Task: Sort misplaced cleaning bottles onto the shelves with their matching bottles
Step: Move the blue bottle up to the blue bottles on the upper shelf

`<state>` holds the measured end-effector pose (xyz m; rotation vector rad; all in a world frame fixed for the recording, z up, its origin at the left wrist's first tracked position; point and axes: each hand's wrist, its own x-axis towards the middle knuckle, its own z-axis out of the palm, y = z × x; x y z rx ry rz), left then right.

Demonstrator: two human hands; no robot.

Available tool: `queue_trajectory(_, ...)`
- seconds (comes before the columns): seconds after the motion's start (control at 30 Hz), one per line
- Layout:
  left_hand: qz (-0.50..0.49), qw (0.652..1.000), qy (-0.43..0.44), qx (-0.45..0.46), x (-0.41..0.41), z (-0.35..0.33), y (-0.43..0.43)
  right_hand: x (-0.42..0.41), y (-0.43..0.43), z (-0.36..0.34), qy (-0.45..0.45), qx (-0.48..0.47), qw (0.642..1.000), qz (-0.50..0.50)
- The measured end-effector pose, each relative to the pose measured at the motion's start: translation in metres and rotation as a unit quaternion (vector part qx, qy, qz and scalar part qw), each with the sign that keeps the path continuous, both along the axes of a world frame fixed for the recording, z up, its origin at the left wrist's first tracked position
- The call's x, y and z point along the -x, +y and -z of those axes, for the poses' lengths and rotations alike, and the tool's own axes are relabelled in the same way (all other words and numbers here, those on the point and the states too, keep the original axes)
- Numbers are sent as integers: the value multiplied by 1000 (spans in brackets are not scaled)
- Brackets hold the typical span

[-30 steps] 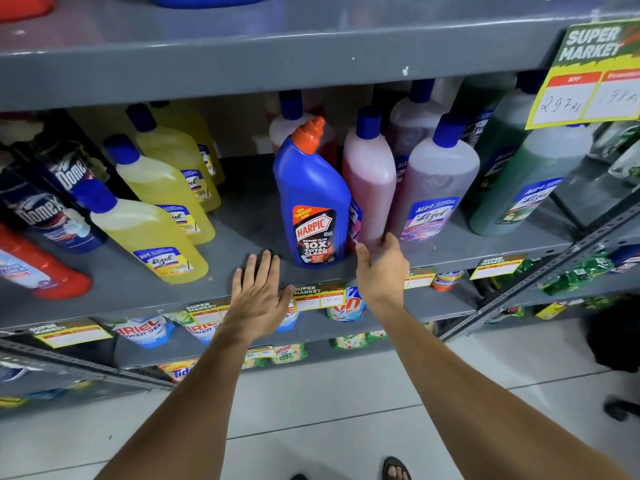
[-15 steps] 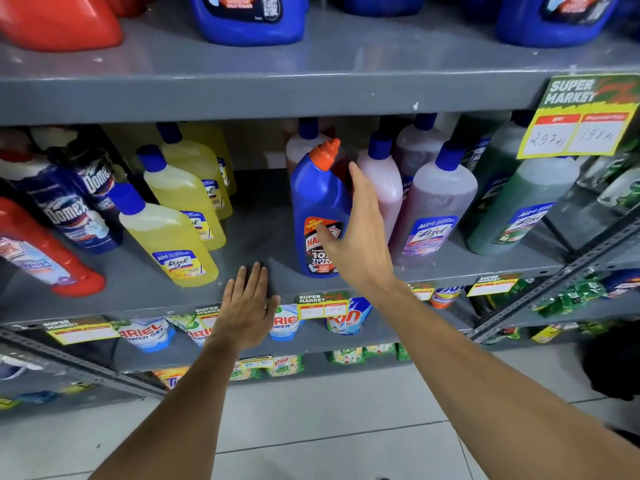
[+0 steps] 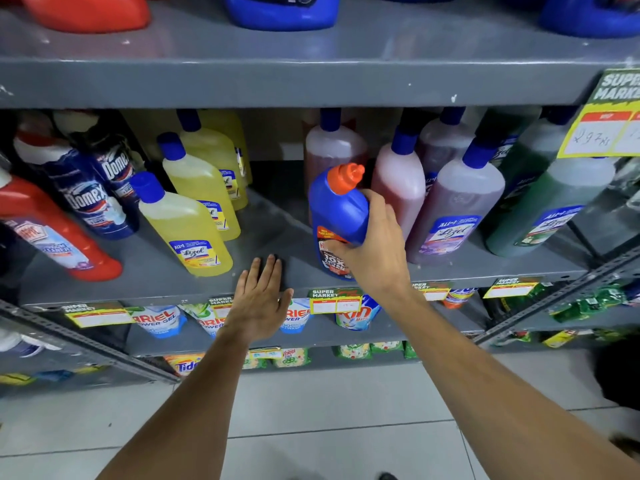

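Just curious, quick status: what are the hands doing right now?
Right hand gripping blue Harpic bottle. Left hand flat on shelf edge. Pink bottles close behind.

Blue bottle [image 3: 337,216] with orange cap [image 3: 346,178]; yellow bottles [image 3: 187,223] with blue caps; pink bottle [image 3: 398,188]; green bottle [image 3: 550,209]; grey shelf [image 3: 270,244]; red bottle [image 3: 62,233].

Bright even overhead light, glare on shelf, edges bowed
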<state>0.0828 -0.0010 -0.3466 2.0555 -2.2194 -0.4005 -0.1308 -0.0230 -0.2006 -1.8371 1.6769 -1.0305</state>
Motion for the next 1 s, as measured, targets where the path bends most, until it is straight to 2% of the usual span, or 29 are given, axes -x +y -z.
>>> queue_trajectory(0.1,-7,1000,-3,0,0,2,-1,6,5,7,-28,-11,1000,-6)
queue_trajectory(0.33,-18,1000,1,22,4,-6,2,15,25,22,-115,29,993,-10)
queue_trajectory(0.47,-41,991,32,127,17,-39,16,23,40,6,-129,62,990,-15)
queue_trajectory(0.6,-89,960,34,263,18,-95,33,28,54,-39,-136,105,984,-38)
queue_trajectory(0.8,-122,886,23,447,16,-207,40,31,74,-142,-158,205,964,-69)
queue_trajectory(0.9,-117,870,7,479,15,-258,35,33,81,-199,-186,256,946,-76)
queue_trajectory(1.0,-75,886,-9,458,21,-303,22,35,83,-257,-219,302,925,-72)
